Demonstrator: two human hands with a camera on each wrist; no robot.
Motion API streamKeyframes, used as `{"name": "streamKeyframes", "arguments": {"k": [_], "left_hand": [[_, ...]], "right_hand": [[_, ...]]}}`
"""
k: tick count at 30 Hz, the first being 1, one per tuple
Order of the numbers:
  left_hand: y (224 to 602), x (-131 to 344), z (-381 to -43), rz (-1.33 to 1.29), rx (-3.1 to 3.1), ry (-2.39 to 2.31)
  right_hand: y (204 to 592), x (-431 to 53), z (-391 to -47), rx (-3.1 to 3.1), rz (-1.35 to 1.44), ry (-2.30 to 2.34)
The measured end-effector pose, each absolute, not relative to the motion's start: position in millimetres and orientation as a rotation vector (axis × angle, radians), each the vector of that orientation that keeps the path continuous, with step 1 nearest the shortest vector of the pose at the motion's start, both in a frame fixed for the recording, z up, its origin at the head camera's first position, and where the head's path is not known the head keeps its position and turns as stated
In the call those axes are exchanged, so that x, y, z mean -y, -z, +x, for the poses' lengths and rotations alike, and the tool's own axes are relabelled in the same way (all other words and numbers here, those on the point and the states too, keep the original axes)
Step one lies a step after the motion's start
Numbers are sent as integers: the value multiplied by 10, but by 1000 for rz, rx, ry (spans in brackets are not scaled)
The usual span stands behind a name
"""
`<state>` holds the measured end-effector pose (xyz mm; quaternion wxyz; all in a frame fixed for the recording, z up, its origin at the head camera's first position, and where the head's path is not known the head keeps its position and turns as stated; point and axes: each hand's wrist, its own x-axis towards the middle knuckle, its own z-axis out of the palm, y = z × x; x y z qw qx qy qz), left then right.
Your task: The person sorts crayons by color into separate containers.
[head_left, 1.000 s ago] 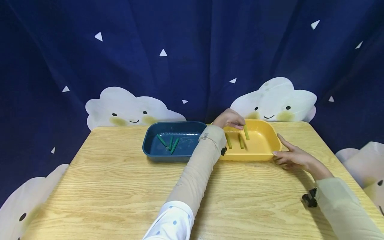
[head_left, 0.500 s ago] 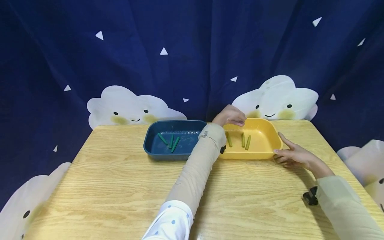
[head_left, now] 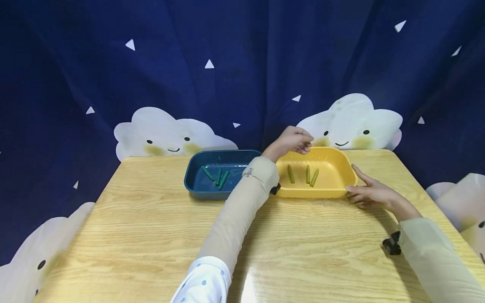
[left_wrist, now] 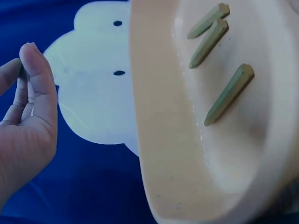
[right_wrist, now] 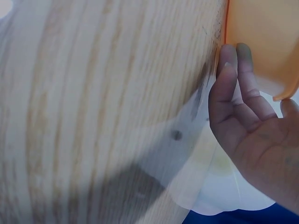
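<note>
Three olive-green, hexagonal crayon-like sticks [left_wrist: 230,94] lie apart in the yellow tray [head_left: 333,193]. Over that tray's back left part hovers my left hand [head_left: 292,139], its fingers loosely bent and nothing seen in them. In the left wrist view, the thumb and forefinger of the left hand [left_wrist: 32,102] come together at the tips, off to one side of the tray. My right hand [head_left: 373,195] touches the yellow tray at its front right corner, fingers spread along the outside. The right wrist view shows the right hand [right_wrist: 257,121] with fingertips against the orange-looking wall.
A dark blue tray [head_left: 206,195] stands left of the yellow one, holding several darker green sticks [head_left: 223,180]; the left forearm covers its right end. Both stand near the back of the wooden table [head_left: 151,235]. Behind hangs a dark blue curtain [head_left: 235,75] with cloud prints.
My left hand let go of an olive-green stick, which now lies in the yellow tray beside the other two. The hand then rose and moved slightly back. My right hand stayed at the tray's corner.
</note>
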<state>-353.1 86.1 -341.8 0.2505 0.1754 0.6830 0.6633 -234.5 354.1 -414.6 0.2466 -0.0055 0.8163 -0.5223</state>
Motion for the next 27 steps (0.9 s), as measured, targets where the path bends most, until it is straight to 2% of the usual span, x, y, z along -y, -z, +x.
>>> {"name": "streamKeyframes", "arguments": {"k": [12, 27], "left_hand": [[3479, -706, -3319, 622, -1795, -1932], [3719, -155, -3056, 907, -2060, -1768]], "right_hand": [[4215, -3624, -2435, -2197, 6, 1455], [4236, -3675, -2510, -2189, 12, 1455]]}}
